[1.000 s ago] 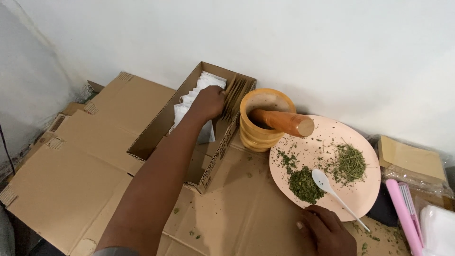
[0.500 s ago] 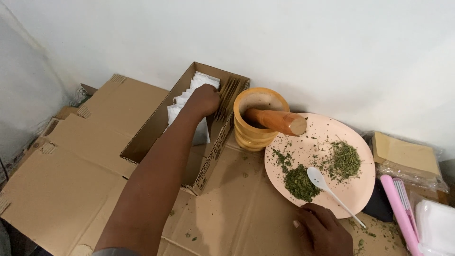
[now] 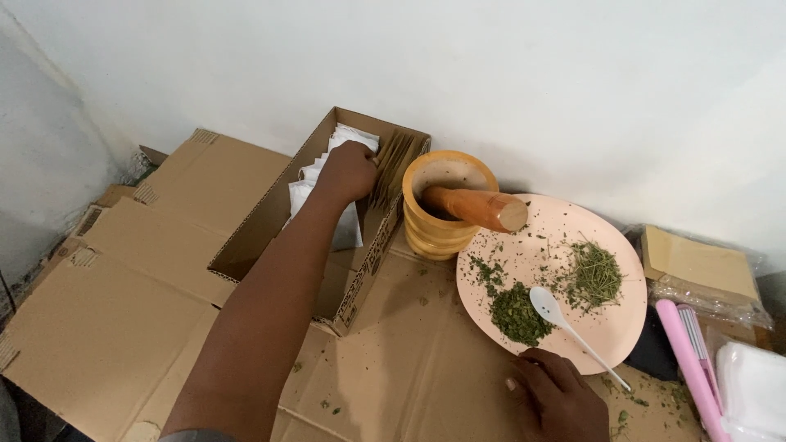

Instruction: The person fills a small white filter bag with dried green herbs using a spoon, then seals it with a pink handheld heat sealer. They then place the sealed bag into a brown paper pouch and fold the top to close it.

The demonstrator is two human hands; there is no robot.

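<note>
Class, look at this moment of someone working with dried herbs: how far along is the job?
Done: crushed green herbs lie in piles on the pink plate, and a pestle rests in the wooden mortar. In hand: the left hand reaches among white sachets in the cardboard box; the right hand rests by the plate. Left: the white spoon lies unused.

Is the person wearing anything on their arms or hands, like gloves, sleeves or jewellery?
Both are bare. The left hand has no glove, ring or watch that shows, and the long forearm behind it is uncovered up to a sliver of grey sleeve at the picture's lower edge. The right hand is also gloveless; its wrist is out of frame.
</note>
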